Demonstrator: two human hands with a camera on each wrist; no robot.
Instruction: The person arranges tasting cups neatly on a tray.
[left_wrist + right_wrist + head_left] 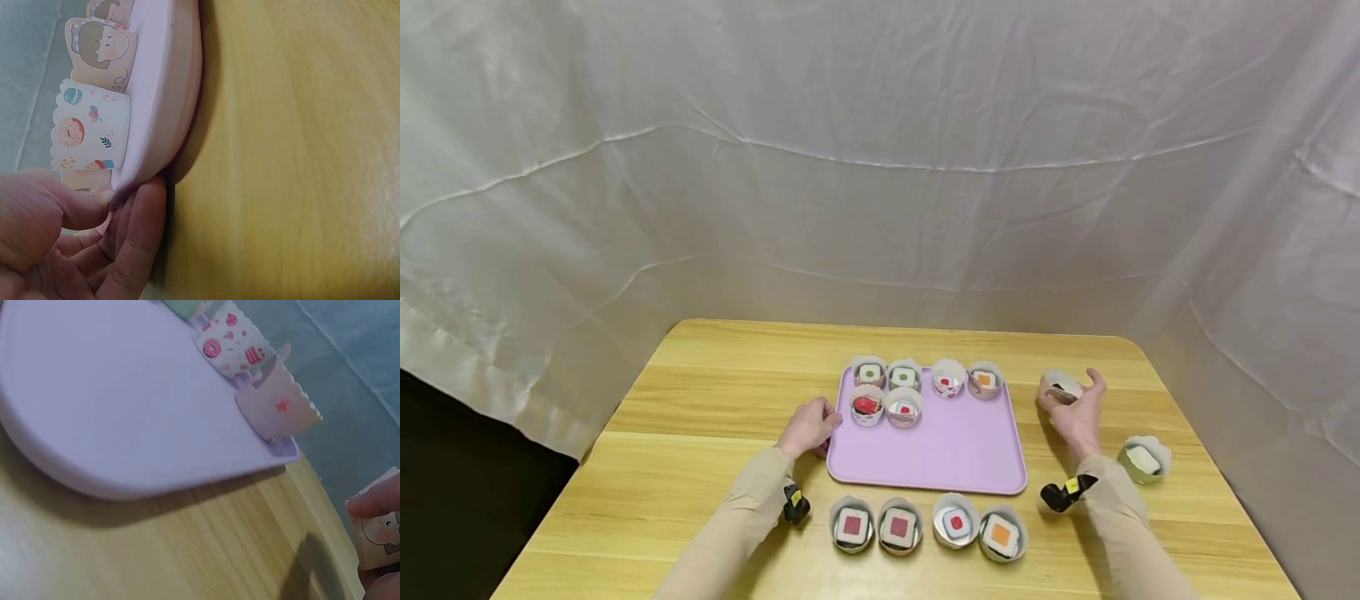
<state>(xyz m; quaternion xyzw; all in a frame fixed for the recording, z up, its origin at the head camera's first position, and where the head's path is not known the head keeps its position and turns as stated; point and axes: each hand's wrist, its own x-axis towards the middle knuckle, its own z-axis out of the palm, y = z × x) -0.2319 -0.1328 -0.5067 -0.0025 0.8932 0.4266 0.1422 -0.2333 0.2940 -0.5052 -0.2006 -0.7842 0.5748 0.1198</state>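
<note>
My left hand [810, 425] grips the left rim of a lilac tray [955, 442]; in the left wrist view the thumb [87, 209] lies on top and the fingers curl underneath. Several paper baking cups with toy-like sushi pieces stand along the tray's far side, one with a red topping [867, 406]. To the right of the tray, my right hand [1078, 417] holds a paper baking cup [1060, 382] with a dark-edged piece inside. The right wrist view shows a cartoon face on this cup [381, 534], between thumb and fingers.
Several more filled paper cups line the table in front of the tray, including one with an orange centre [1002, 533]. A green cup [1144, 460] with a white piece stands right of my right forearm. Grey curtains [880, 208] surround the wooden table [700, 400].
</note>
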